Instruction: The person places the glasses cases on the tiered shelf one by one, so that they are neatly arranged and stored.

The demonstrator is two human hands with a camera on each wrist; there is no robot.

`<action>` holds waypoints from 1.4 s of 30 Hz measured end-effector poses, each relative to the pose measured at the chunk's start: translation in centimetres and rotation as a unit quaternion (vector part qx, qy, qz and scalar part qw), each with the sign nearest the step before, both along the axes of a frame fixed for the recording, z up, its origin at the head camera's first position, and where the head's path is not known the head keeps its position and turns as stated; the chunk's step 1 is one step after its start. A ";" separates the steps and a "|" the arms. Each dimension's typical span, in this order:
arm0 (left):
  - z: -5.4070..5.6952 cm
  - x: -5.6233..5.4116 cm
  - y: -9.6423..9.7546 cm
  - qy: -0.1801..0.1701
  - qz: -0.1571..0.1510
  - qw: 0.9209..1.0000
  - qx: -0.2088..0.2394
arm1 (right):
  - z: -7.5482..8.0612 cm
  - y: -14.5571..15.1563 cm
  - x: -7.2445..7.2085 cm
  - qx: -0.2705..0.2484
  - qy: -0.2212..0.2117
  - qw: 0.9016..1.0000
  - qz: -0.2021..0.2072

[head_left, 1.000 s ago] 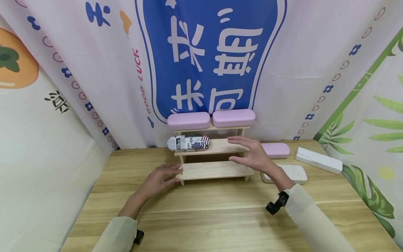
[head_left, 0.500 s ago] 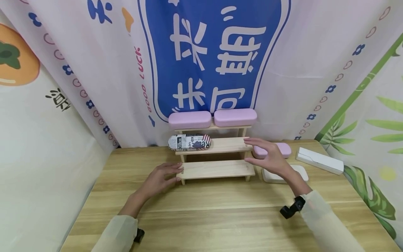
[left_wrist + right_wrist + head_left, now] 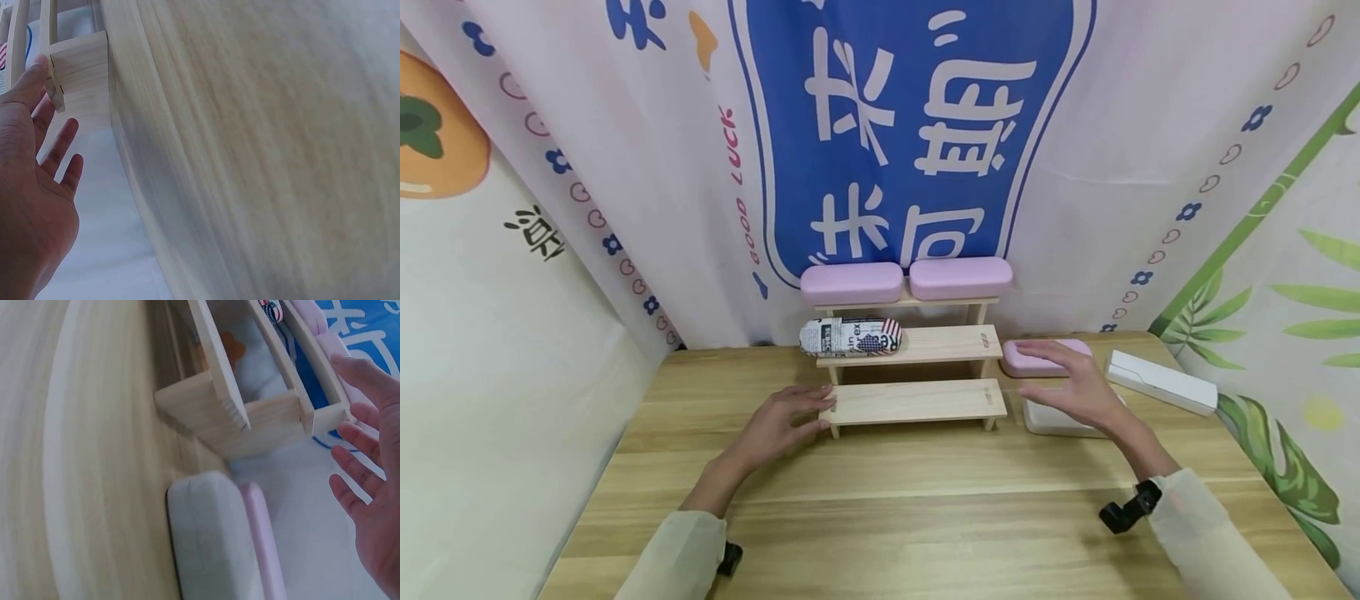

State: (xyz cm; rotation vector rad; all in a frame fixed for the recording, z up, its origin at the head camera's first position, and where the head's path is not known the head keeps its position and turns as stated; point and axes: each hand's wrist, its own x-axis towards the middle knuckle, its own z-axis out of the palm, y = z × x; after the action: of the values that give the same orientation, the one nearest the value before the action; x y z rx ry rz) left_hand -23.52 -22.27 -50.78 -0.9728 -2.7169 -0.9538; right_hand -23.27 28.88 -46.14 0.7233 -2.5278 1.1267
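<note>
A three-tier wooden stand (image 3: 917, 402) stands at the back of the table. Two pink glasses cases (image 3: 852, 284) sit side by side on its top tier, and a newsprint-patterned glasses case (image 3: 850, 337) lies on the left of the middle tier. The bottom tier is bare. My left hand (image 3: 778, 425) touches the left end of the bottom tier with relaxed fingers. To the right of the stand, my right hand (image 3: 1078, 387) hovers with thumb and fingers spread, holding nothing. It overlaps a white glasses case (image 3: 1052, 417) and a third pink case (image 3: 1018, 360) behind that.
A long white box (image 3: 1161, 382) lies angled at the table's right rear. Behind the wooden table (image 3: 910, 517) hangs a printed curtain (image 3: 1097, 208). Patterned cloth also covers both sides.
My right hand has moved right, from over the stand's middle tier to above the white and pink cases. My left hand stays at the stand's left end.
</note>
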 end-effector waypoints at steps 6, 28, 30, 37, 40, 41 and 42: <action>0.0 0.0 0.1 -0.003 -0.004 1.000 0.001 | -1.0 1.7 0.4 0.025 -0.025 0.999 -0.013; 0.2 0.2 0.1 -0.012 0.005 1.000 0.003 | -3.6 6.6 0.7 0.116 -0.054 0.991 0.033; 0.2 0.2 0.1 -0.013 0.006 1.000 0.001 | -3.9 6.9 0.7 0.120 -0.052 0.991 0.033; 0.2 0.3 0.0 -0.017 0.009 1.000 0.002 | -4.3 7.9 0.7 0.127 -0.063 0.990 0.022; 0.2 0.3 0.0 -0.015 0.008 1.000 0.001 | -4.3 8.1 0.7 0.132 -0.066 0.989 0.018; 0.2 0.3 0.0 -0.014 0.008 1.000 0.001 | -4.4 8.2 0.7 0.134 -0.067 0.989 0.016; 0.2 0.3 0.0 -0.013 0.007 1.000 0.001 | -4.4 8.3 0.7 0.136 -0.071 0.988 0.013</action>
State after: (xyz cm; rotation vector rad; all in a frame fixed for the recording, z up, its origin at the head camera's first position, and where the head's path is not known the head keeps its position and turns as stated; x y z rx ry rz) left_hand -23.26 -22.27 -50.55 -0.9451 -2.7407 -0.9724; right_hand -22.58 37.16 -50.51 0.7668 -2.8363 0.8787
